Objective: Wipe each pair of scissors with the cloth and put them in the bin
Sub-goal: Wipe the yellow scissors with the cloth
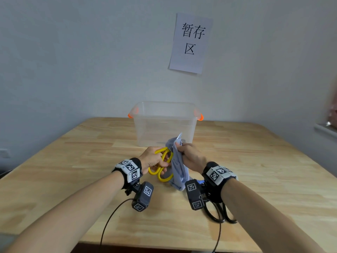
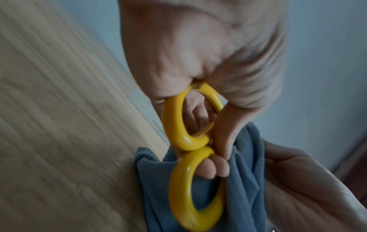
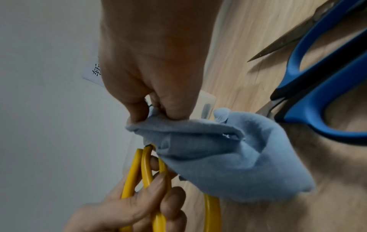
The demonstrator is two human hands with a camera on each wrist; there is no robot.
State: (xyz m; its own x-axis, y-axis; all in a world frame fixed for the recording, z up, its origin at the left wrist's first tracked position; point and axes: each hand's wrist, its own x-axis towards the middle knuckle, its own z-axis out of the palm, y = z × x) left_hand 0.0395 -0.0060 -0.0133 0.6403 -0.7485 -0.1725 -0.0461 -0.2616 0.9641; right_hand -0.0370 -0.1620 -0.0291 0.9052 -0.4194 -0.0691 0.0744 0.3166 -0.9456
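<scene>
Both hands busy: left hand (image 1: 152, 157) grips yellow scissors (image 1: 162, 166) by the handle loops, right hand (image 1: 191, 155) pinches blue cloth (image 1: 177, 167) around their blades. Clear bin (image 1: 165, 123) stands just beyond the hands; blue-handled scissors (image 3: 321, 75) lie under the right wrist.

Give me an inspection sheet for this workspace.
Surface: wooden table.
Job's things: yellow-handled scissors being wiped with blue cloth; blue-handled scissors on the table; black-handled scissors partly hidden; clear bin, contents unclear.
Clutter: nothing seen.
Grippers: left hand grips the yellow handles; right hand pinches the cloth around the blades.
Cables: black cable from the left wrist.
Surroundings: paper sign on the wall.
</scene>
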